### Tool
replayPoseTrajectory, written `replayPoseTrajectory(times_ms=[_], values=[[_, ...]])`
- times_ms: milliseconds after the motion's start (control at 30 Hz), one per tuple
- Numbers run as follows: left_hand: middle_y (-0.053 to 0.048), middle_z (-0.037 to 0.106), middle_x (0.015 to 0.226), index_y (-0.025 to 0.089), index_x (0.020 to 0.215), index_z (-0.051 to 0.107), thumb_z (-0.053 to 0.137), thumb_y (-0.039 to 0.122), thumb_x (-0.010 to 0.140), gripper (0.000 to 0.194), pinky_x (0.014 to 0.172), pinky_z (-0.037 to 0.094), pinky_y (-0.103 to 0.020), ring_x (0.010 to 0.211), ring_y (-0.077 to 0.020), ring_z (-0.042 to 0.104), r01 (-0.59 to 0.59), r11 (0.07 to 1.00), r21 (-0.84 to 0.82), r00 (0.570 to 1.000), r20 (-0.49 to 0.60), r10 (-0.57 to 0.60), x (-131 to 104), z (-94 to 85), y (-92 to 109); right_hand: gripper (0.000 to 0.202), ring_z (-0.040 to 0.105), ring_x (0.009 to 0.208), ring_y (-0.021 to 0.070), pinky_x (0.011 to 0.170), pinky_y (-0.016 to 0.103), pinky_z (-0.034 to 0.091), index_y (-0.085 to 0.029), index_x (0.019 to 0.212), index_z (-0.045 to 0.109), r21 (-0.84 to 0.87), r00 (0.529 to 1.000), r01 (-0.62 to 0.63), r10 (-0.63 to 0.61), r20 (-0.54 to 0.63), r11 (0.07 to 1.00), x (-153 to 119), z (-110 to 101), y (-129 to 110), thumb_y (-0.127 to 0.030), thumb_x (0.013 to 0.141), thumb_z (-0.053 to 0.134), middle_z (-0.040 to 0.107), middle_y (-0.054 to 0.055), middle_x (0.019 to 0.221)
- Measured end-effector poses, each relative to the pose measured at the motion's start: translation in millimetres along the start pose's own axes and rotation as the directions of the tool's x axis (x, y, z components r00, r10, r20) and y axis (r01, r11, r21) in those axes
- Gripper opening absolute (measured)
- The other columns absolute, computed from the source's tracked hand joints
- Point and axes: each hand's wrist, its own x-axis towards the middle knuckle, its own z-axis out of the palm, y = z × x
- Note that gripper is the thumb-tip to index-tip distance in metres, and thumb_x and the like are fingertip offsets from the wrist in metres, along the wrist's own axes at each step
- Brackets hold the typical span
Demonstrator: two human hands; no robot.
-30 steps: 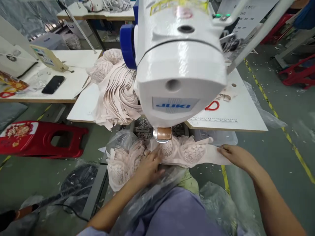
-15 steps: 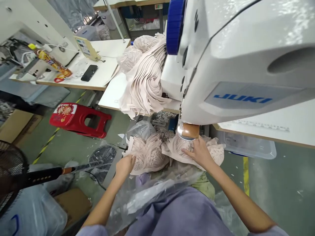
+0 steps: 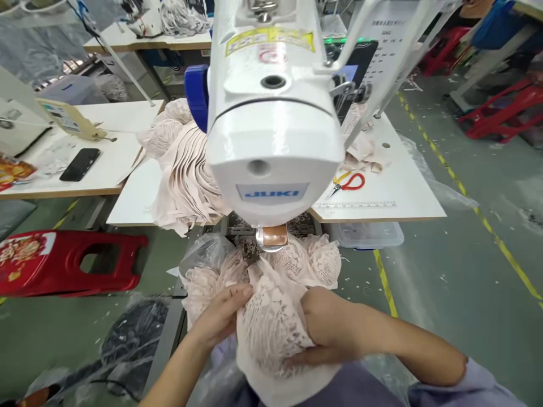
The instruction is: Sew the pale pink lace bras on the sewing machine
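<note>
A pale pink lace bra cup piece is held up close to my lap, below the head of a white JUKI sewing machine. My left hand pinches its upper left edge. Against its right side, my right hand is closed on the fabric, with some fingers hidden behind my thumb and the lace. More lace cups lie under the machine's round metal end and to the left, beside clear plastic.
Stacked pale fabric pieces lie on the table left of the machine. Red-handled scissors rest on the right table. A red stool stands lower left, a phone on the left table, and a clear bin under the right edge.
The view has swung right and now faces the machine head. Both hands have come together around one lace piece, raised nearer to me; my right hand has left the machine's end.
</note>
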Motion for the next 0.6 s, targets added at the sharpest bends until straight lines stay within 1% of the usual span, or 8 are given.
replayPoseTrajectory(times_ms=[67,100,200,267,333,433,500,600], values=[[-0.002,0.058,0.065,0.016,0.071,0.060,0.074,0.063,0.067,0.049,0.062,0.044,-0.025,0.060,-0.0133,0.053,0.045,0.997,-0.056,0.995,0.095,-0.039,7.6,11.9,5.1,0.042,0.055,0.055,0.0136,0.054,0.028,0.037,-0.019,0.075,0.067,-0.032,0.998,-0.025,0.027,0.058,0.999,-19.8,-13.9,-3.6,-0.043,0.102,0.044,0.068,0.001,0.066],[-0.002,0.059,0.066,0.016,0.073,0.061,0.075,0.063,0.066,0.050,0.064,0.045,-0.025,0.062,-0.0134,0.054,0.028,0.999,-0.026,0.993,0.119,-0.025,10.7,19.1,9.4,0.042,0.053,0.051,0.0132,0.052,0.028,0.036,-0.019,0.071,0.065,-0.035,0.990,-0.112,0.115,0.081,0.993,-29.1,-20.3,-4.9,-0.043,0.101,0.047,0.065,0.000,0.062],[-0.001,0.058,0.068,0.016,0.074,0.062,0.066,0.056,0.078,0.041,0.063,0.041,-0.024,0.063,-0.0125,0.050,-0.164,0.956,0.241,0.982,0.131,0.136,18.2,42.4,24.8,0.041,0.052,0.050,0.0147,0.050,0.028,0.035,-0.019,0.069,0.065,-0.027,0.922,-0.351,0.350,0.168,0.936,-53.2,-36.7,-2.8,-0.051,0.093,0.058,0.062,0.001,0.060],[0.001,0.053,0.064,0.016,0.070,0.059,0.055,0.045,0.088,0.035,0.059,0.036,-0.022,0.061,-0.0111,0.045,-0.323,0.842,0.432,0.946,0.164,0.278,22.1,57.4,32.8,0.044,0.058,0.061,0.0194,0.054,0.029,0.041,-0.021,0.081,0.070,0.010,0.878,-0.470,0.467,0.108,0.882,-61.6,-42.4,5.6,-0.064,0.084,0.062,0.066,0.004,0.071],[0.003,0.045,0.060,0.016,0.065,0.052,0.048,0.035,0.092,0.034,0.056,0.032,-0.022,0.057,-0.0095,0.040,-0.432,0.738,0.518,0.902,0.255,0.348,25.2,69.9,38.1,0.060,0.063,0.078,0.0258,0.069,0.033,0.048,-0.023,0.100,0.072,0.095,0.840,-0.535,0.540,-0.044,0.840,-60.1,-41.6,19.0,-0.076,0.073,0.063,0.068,0.007,0.085],[0.005,0.039,0.057,0.017,0.061,0.045,0.043,0.028,0.094,0.035,0.054,0.027,-0.021,0.054,-0.0076,0.035,-0.518,0.617,0.593,0.855,0.343,0.389,28.5,78.3,44.8,0.065,0.063,0.086,0.0257,0.080,0.035,0.049,-0.022,0.107,0.070,0.257,0.855,-0.458,0.501,-0.136,0.851,-41.6,-31.4,42.3,-0.078,0.075,0.059,0.068,0.007,0.088],[0.005,0.038,0.056,0.017,0.061,0.043,0.043,0.030,0.094,0.036,0.052,0.025,-0.022,0.053,-0.0075,0.034,-0.491,0.540,0.684,0.860,0.282,0.425,30.1,74.4,51.8,0.055,0.060,0.071,0.0197,0.068,0.029,0.047,-0.019,0.092,0.069,0.359,0.877,-0.378,0.454,-0.158,0.854,-24.7,-24.7,55.6,-0.072,0.085,0.053,0.064,0.004,0.075],[0.005,0.037,0.051,0.018,0.055,0.042,0.050,0.039,0.089,0.041,0.048,0.022,-0.022,0.049,-0.0079,0.033,-0.322,0.542,0.776,0.883,0.039,0.468,32.5,57.6,67.6,0.052,0.050,0.060,0.0146,0.057,0.025,0.038,-0.018,0.070,0.056,0.434,0.831,-0.347,0.487,-0.269,0.831,-2.1,-22.7,68.8,-0.064,0.092,0.046,0.053,0.000,0.063]])
